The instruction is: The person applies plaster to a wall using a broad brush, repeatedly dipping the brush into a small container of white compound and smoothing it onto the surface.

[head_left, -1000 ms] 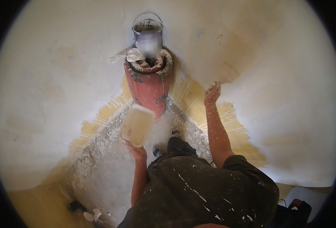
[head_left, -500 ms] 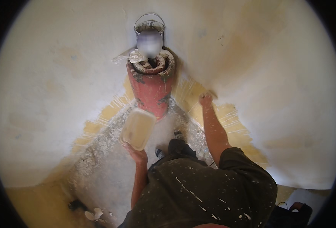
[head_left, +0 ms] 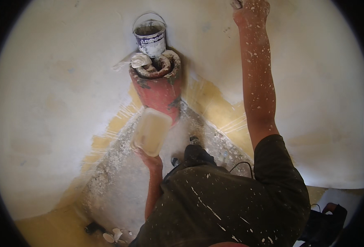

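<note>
Gripped at its near end by the curled fingers of the left hand (head_left: 148, 159), a shallow, pale rectangular tray (head_left: 163, 135) is held at nine o'clock of the head view, tilted above the dusty floor (head_left: 126, 195). At one o'clock, the spattered right hand (head_left: 254, 9) is seen bent at the wrist beside the pale wall (head_left: 313, 78), partly cut off by the upper edge; how far it is closed, and on what, cannot be told. Beyond the tray, at eleven o'clock, a paint-smeared red roll (head_left: 155, 92) is stood in the corner, topped by a crumpled white cloth-like piece (head_left: 141, 60) and, farther back, by a handled bucket (head_left: 151, 43). Pale scraps (head_left: 117, 234) are scattered at seven o'clock; a dark bag (head_left: 324, 224) is placed at four.
</note>
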Demonstrator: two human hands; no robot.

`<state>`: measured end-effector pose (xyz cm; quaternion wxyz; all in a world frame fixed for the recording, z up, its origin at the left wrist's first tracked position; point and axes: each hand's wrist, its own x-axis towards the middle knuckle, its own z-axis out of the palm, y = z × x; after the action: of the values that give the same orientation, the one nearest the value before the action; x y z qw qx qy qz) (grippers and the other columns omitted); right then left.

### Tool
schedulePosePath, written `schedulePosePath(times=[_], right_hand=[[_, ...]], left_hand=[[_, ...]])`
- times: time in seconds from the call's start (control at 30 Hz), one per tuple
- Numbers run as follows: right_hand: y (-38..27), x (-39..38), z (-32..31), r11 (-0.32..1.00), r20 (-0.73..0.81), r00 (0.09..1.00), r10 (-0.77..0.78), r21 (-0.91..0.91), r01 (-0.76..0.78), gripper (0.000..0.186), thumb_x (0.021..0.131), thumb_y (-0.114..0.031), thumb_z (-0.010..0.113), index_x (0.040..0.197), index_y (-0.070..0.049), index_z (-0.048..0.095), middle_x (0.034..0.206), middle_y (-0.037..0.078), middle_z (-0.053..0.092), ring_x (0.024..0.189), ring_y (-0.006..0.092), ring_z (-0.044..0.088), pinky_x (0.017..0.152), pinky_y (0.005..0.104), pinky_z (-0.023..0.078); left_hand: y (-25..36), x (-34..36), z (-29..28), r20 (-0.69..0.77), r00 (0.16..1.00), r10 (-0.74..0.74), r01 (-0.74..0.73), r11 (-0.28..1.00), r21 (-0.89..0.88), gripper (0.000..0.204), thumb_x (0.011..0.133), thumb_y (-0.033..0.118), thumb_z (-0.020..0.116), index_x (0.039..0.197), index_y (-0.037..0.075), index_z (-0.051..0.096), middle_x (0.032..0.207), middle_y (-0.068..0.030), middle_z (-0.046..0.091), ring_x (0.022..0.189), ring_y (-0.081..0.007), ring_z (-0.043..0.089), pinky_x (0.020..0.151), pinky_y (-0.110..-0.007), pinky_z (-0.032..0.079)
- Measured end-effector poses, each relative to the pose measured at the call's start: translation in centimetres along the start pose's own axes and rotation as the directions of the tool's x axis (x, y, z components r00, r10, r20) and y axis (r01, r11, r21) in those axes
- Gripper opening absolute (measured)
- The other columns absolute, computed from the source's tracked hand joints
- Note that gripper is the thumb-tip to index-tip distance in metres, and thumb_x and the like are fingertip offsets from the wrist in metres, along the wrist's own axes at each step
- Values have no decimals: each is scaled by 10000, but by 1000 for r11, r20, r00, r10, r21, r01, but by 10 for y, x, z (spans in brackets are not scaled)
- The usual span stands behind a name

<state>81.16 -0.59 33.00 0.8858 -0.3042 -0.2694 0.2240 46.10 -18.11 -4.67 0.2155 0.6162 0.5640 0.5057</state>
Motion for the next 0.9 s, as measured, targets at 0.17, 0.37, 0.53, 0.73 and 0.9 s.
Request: schedulePosePath(times=[0.17, 0.37, 0.53, 0.73, 0.9], right_hand=[[57, 28, -98, 647, 301, 900, -315, -626, 435, 387, 862, -293, 604, 1206, -147, 504, 1033, 68, 558, 807, 211, 529, 730, 341, 437], [200, -34, -254, 979, -225, 968, 108, -147, -143, 397, 940, -446, 498, 1189, -137, 508, 1094, 6, 544, 941, 142, 504, 752, 351, 438], [263, -133, -335, 902, -367, 885, 288, -207, -379, 282, 934, -426, 528, 912, -145, 522, 657, -56, 428, 508, 62, 410, 406, 210, 323], [314, -200, -452, 825, -379, 766, 519, -13, -565, 272, 927, -404, 526, 1012, -146, 539, 739, 10, 544, 597, 115, 529, 463, 262, 426], [317, -232, -457, 479, -539, 423, 729, -40, -877, 412, 906, -434, 528, 1204, -151, 523, 975, 65, 591, 859, 186, 556, 731, 369, 484]], left_hand=[[9, 1, -3, -50, 997, -50, 41, 985, -167, 596, 967, 509, 384, 1430, 148, 282, 1418, -97, 391, 1289, -282, 394, 1000, -479, 400], [-7, -6, 8, 103, 913, -394, 359, 661, -659, 650, 945, 586, 367, 1434, 168, 272, 1403, -82, 391, 1270, -268, 409, 982, -472, 418], [-9, -10, 8, 33, 879, -475, 411, 721, -558, 650, 945, 577, 377, 1433, 159, 276, 1396, -79, 390, 1271, -258, 406, 964, -469, 430], [13, 10, 22, -103, 993, -57, 61, 998, 33, 620, 958, 544, 366, 1422, 141, 291, 1366, -86, 408, 1255, -261, 415, 952, -455, 430], [2, 11, 36, 3, 915, -404, 312, 703, -640, 550, 976, 367, 460, 1410, 73, 292, 1350, -133, 412, 1232, -249, 432, 940, -446, 439]])
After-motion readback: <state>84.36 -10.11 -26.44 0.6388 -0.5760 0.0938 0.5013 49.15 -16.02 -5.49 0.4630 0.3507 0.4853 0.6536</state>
